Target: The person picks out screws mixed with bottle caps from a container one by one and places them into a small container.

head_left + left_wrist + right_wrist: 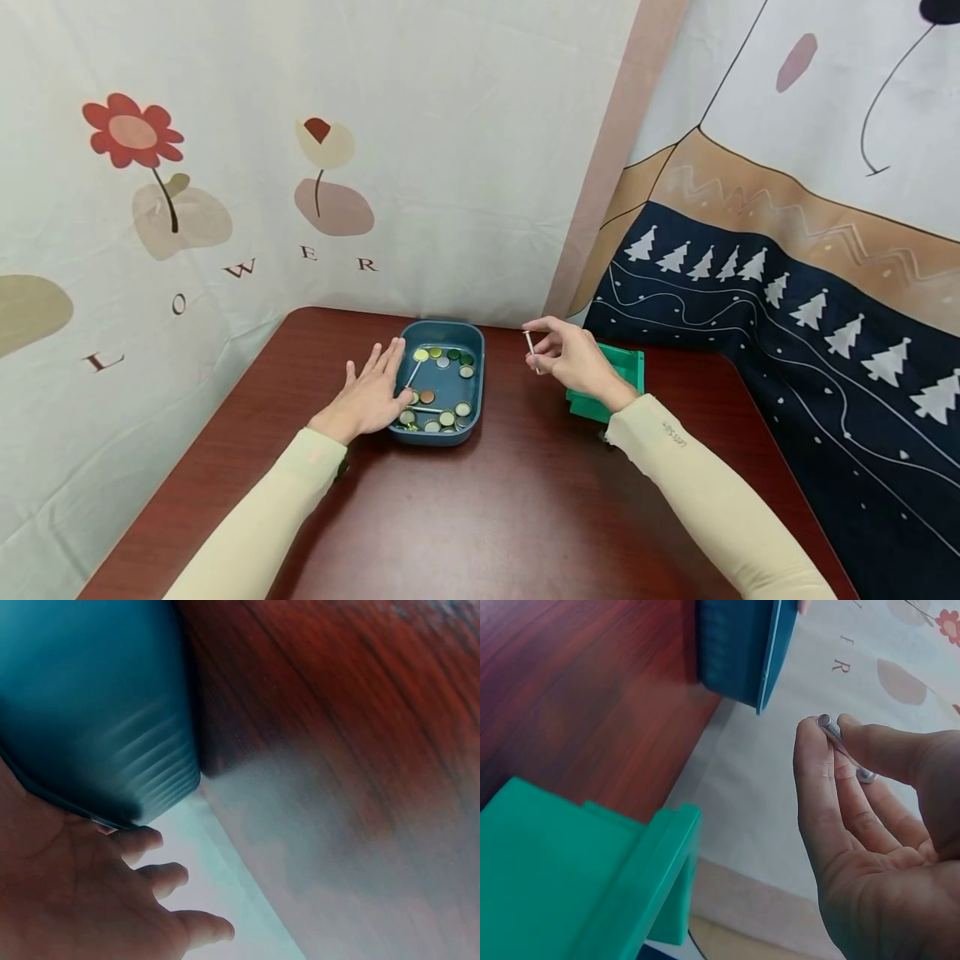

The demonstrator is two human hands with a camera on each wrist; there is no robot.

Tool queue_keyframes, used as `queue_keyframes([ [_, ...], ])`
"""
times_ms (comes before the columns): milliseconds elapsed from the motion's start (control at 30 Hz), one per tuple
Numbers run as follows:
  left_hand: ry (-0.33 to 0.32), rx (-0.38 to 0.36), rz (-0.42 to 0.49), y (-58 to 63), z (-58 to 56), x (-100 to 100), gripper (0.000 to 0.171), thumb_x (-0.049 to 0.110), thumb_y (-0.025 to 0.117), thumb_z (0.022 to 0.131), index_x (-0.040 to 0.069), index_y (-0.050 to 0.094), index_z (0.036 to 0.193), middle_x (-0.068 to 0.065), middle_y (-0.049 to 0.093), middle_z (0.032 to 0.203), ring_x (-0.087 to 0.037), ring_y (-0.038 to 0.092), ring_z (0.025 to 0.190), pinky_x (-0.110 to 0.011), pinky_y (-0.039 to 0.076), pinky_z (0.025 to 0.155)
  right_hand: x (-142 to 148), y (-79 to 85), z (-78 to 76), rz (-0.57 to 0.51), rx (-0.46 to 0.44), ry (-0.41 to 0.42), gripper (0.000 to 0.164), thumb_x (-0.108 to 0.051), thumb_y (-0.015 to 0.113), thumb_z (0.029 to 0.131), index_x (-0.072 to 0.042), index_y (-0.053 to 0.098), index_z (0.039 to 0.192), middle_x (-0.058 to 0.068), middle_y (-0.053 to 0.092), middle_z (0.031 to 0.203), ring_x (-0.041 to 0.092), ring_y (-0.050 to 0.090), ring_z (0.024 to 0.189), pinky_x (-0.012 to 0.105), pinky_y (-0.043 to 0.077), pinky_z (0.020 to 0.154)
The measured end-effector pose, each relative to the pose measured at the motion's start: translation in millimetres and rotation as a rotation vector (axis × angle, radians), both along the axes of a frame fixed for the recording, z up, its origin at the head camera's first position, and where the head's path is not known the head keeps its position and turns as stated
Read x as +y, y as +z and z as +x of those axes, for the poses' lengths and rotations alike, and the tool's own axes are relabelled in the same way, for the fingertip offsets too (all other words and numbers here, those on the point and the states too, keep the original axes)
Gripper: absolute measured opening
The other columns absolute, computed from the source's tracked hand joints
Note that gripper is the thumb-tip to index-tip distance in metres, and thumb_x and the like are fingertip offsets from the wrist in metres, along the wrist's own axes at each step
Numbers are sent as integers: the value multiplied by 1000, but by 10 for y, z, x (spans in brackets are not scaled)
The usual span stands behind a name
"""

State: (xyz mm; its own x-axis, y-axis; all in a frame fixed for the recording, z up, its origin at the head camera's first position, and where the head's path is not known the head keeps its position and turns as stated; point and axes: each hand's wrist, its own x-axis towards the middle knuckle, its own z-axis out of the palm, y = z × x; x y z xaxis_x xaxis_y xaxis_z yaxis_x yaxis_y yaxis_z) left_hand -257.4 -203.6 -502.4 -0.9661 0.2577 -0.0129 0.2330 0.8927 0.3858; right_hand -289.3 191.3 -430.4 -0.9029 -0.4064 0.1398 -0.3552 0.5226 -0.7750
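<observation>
My right hand (573, 358) pinches a slim silver bolt (530, 343) between thumb and fingers, above the table and to the right of the blue tray (480, 367). The right wrist view shows the bolt's threaded end (831, 727) sticking up at the fingertips. My left hand (366, 396) lies along the tray's left rim with its fingers straight and spread. Inside the tray are several bottle caps (462, 409), some pale, some green or yellow, and one orange-brown cap (427, 397). A long thin silver piece (412, 373) lies among them, partly covered by the left hand's thumb.
A green bin (633, 367) stands on the table behind the right hand and wrist, which hide part of it. The dark red wooden table (465, 517) ends at a printed cloth (465, 167) behind, and a navy patterned cloth (697, 308) hangs at the right.
</observation>
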Motion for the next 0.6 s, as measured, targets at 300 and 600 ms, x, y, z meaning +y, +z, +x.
queue_keyframes([
  [300,0,-1,3,16,6,-4,95,39,59,117,8,5,189,-18,9,198,-49,3,185,-92,4,136,145,29,32,-10,-19,-35,50,-5,84,106,-16,72,154,16,88,112,26,89,91,39,74,88],
  [600,-1,-5,9,9,7,-5,95,39,59,117,9,5,189,-17,8,199,-49,3,185,-92,4,136,289,44,39,-20,-51,-89,44,-4,81,109,-14,73,151,23,88,114,33,89,92,50,74,89],
])
